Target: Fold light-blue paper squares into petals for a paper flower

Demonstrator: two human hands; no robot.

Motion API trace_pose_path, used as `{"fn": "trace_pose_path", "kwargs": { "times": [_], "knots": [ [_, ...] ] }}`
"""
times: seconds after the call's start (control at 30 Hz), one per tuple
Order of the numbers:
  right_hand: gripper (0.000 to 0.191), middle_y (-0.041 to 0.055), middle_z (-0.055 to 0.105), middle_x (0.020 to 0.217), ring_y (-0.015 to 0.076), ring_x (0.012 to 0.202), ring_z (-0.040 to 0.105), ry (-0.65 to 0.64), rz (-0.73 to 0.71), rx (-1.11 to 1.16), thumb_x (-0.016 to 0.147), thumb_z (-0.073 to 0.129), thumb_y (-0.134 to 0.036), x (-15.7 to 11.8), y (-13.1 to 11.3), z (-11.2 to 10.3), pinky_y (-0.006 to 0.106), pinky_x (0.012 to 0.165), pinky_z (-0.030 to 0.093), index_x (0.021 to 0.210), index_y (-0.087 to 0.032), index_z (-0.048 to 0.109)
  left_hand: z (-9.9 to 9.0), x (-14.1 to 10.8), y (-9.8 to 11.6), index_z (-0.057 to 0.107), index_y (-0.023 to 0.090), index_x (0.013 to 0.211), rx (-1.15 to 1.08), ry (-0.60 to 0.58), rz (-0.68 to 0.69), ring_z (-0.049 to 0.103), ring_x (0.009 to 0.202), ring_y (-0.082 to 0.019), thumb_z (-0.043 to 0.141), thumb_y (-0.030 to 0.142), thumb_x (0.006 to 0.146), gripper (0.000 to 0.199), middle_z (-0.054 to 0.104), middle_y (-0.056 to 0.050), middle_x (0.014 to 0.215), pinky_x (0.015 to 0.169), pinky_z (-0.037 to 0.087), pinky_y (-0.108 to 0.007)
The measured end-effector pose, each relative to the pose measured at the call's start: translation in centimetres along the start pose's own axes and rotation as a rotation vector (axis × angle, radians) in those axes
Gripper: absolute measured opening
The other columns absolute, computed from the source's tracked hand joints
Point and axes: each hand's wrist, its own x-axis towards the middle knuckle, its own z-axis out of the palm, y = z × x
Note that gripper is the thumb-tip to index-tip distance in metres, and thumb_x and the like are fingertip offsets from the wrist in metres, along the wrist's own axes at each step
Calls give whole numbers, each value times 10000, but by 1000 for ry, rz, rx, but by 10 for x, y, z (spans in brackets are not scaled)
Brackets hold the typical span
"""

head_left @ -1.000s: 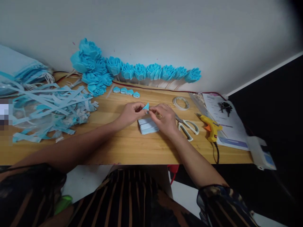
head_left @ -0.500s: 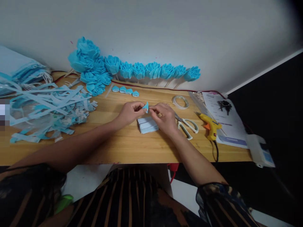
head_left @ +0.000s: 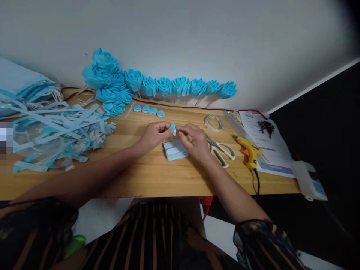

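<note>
A small blue fabric petal (head_left: 172, 127), folded to a point, is pinched between the thumb and fingers of my left hand (head_left: 154, 135). My right hand (head_left: 195, 141) is at the petal's right edge, index finger stretched toward it and thumb bent just below. Whatever its fingertips pinch is too small to make out. Under the hands lies a stack of pale blue fabric strips (head_left: 174, 150), partly covered by my right hand. Several similar folded petals (head_left: 152, 111) sit in a short row farther back.
Blue fabric flowers (head_left: 164, 87) on sticks line the wall. Cut strips (head_left: 67, 129) heap at left, beside stacked face masks (head_left: 25, 80). To the right are scissors (head_left: 222, 150), a tape roll (head_left: 214, 123), a yellow glue gun (head_left: 251, 152), paper (head_left: 261, 140) and keys (head_left: 266, 128).
The folded petal has turned slightly in my left fingers, showing a paler patch near the thumb. Both hands stay almost in place. The whole view has shifted a little.
</note>
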Motion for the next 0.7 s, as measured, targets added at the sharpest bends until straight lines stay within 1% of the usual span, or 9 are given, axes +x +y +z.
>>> {"fn": "trace_pose_path", "kwargs": {
  "times": [0.07,0.13,0.2,0.27,0.37,0.47,0.57,0.7],
  "knots": [
    [150,37,723,882,191,829,636,66,138,131,926,602,-296,-1,1,2,359,825,494,997,-224,712,-1,0,0,621,182,745,-7,-3,-4,471,579,-91,730,406,746,249,582,30,653,546,366,-233],
    [216,27,717,923,181,854,645,96,292,335,916,633,-361,-1,4,5,344,827,513,1080,-225,671,-1,0,0,610,187,745,-18,-9,-11,471,566,-92,731,404,751,248,572,34,634,536,363,-234],
    [332,22,712,943,174,856,653,57,404,546,876,682,-406,0,6,8,338,818,528,1155,-229,646,0,-1,0,614,188,745,-29,-19,-16,478,570,-94,729,383,756,227,572,34,631,535,365,-232],
    [420,17,708,937,171,854,660,11,473,690,822,731,-418,2,7,8,336,813,539,1190,-231,653,1,-2,1,629,183,751,-43,-36,-26,498,591,-96,726,359,765,202,587,29,648,548,375,-229],
    [448,-1,689,860,162,825,656,3,522,772,747,797,-422,5,6,7,322,795,539,1137,-220,708,2,-3,1,634,174,748,-65,-63,-60,513,602,-95,730,331,777,186,616,19,676,562,384,-229],
    [429,-18,677,813,139,782,636,11,532,799,701,841,-393,5,5,7,294,768,516,1076,-208,745,2,-3,2,612,174,718,-71,-46,-82,497,580,-92,724,323,796,202,592,28,639,562,387,-230],
    [413,-26,684,828,119,758,618,3,522,807,724,830,-355,3,7,8,273,745,487,1105,-214,752,1,-2,2,607,179,716,-62,-7,-78,481,563,-95,697,352,819,221,558,36,603,554,386,-233],
    [409,-23,680,849,113,749,601,-3,499,780,771,806,-346,0,11,11,263,703,458,1155,-221,744,0,-1,0,583,187,702,-9,-22,-45,463,548,-95,686,406,830,274,544,35,593,535,354,-245]
  ]
}}
